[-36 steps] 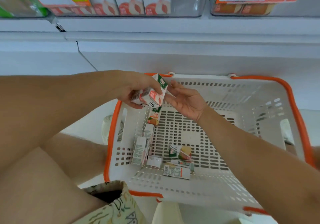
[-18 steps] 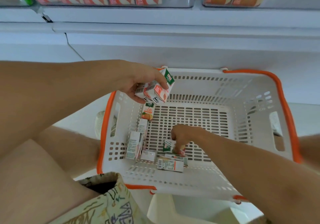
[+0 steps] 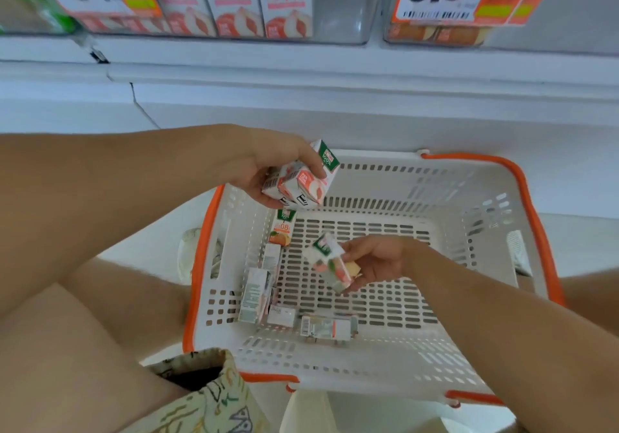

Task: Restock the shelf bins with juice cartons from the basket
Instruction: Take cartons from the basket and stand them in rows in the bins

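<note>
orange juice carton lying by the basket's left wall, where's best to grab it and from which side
Probably from above, with fingers across the two long side edges of the orange juice carton. It lies flat, face up, on the basket floor, green top pointing to the far wall. The right hand holds a carton already, so it must free up first.

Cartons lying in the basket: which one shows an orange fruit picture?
The orange juice carton at the basket's far left, just under the left hand. The other loose cartons there show pale backs or sides.

Left hand raised with fingers curled; right hand lower, pinching.
</note>
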